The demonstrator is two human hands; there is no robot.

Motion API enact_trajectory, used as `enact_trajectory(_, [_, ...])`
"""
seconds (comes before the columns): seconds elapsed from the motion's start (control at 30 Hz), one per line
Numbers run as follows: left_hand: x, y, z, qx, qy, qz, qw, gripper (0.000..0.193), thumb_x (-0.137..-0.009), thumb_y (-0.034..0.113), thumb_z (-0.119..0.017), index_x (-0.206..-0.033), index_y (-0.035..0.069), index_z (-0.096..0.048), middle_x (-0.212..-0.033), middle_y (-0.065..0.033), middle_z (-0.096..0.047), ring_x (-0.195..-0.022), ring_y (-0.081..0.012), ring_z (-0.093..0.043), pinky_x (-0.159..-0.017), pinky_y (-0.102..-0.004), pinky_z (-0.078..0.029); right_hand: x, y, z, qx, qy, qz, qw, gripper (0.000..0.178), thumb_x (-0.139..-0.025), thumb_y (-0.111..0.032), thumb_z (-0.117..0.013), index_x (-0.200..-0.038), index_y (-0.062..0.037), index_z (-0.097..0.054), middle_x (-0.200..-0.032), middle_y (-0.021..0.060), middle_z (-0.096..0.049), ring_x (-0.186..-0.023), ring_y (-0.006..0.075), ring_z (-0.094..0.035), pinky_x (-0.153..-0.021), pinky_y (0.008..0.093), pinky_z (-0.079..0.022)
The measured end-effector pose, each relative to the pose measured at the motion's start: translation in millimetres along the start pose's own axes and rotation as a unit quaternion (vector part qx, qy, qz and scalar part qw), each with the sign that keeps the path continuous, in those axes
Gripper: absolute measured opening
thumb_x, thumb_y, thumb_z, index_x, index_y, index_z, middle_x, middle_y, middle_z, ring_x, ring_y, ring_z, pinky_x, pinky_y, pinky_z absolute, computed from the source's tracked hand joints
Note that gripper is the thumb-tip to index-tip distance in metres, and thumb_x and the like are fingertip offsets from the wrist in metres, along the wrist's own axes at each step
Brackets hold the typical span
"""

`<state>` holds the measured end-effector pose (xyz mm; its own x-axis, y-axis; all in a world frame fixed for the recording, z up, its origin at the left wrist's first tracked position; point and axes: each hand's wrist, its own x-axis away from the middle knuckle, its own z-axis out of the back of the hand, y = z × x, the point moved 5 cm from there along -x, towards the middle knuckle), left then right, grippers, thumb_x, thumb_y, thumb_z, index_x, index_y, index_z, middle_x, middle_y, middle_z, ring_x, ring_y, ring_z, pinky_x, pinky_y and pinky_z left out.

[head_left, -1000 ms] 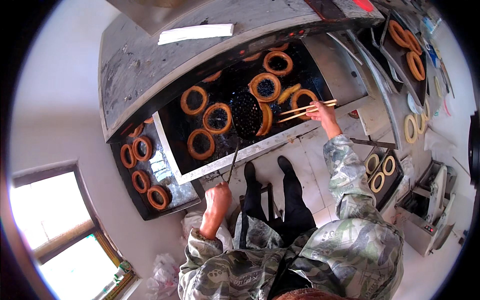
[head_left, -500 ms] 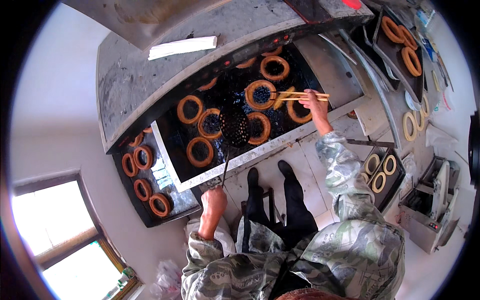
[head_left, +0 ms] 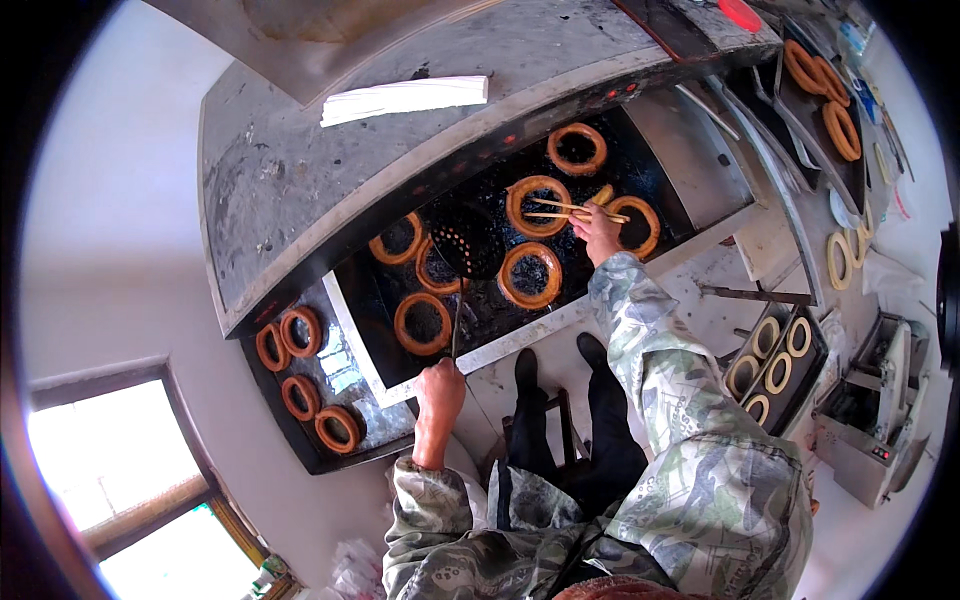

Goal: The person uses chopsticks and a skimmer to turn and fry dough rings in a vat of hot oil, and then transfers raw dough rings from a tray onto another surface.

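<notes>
My left hand (head_left: 440, 388) is wrapped round the thin handle of a skimmer (head_left: 468, 250). The skimmer's dark perforated bowl is over the fryer, overlapping one dough ring (head_left: 437, 268). In my right hand (head_left: 600, 232) is a pair of wooden chopsticks (head_left: 556, 208), their tips pointing left across a golden-brown fried dough ring (head_left: 537, 230). Whether they grip it I cannot tell. Right of that hand floats another ring (head_left: 654, 235), and a short yellowish piece of dough (head_left: 603, 193) shows just beyond the fingers. Several more browned rings lie in the dark oil of the fryer (head_left: 490, 349).
A draining tray (head_left: 370, 425) with browned rings adjoins the fryer's left end. Pale raw rings (head_left: 778, 372) fill a dark tray at right. Fried rings (head_left: 842, 130) rest on a tray at the far right. A grey hood (head_left: 290, 200) overhangs the fryer's back.
The whole view has shifted. My right hand has moved left with the chopsticks, which now reach over the middle ring. The skimmer bowl sits slightly farther back, and some back rings are hidden.
</notes>
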<state>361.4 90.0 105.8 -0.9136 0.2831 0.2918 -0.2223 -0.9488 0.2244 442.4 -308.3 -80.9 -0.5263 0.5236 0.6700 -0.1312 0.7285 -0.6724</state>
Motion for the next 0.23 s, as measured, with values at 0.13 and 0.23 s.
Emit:
enact_trajectory(0.13, [-17.6,-6.0,0.6,0.022,0.024,-0.006,0.999,0.016,-0.082,0.014,-0.054,-0.078,0.001,-0.062,-0.069,-0.0226,-0.063,-0.068,-0.0422,-0.062,-0.063,-0.0511,-0.05,-12.7,6.5,14.1,-0.062,-0.078,-0.061,0.993,0.027,-0.09,-0.032,-0.055,-0.099,-0.0072,-0.06,-0.096,0.0098,-0.068,-0.088,0.0261,-0.068,-0.071,0.0348,-0.051])
enact_trajectory(0.23, [-23.0,-2.4,9.0,0.014,0.025,-0.012,1.0,0.018,-0.083,0.018,-0.055,-0.079,0.002,-0.063,-0.07,-0.0209,-0.064,-0.068,-0.0412,-0.064,-0.064,-0.0506,-0.051,-33.3,17.3,29.0,-0.113,-0.135,-0.074,0.982,0.041,-0.085,-0.04,-0.061,-0.105,-0.0051,-0.059,-0.102,0.0115,-0.068,-0.09,0.0292,-0.067,-0.074,0.0376,-0.052])
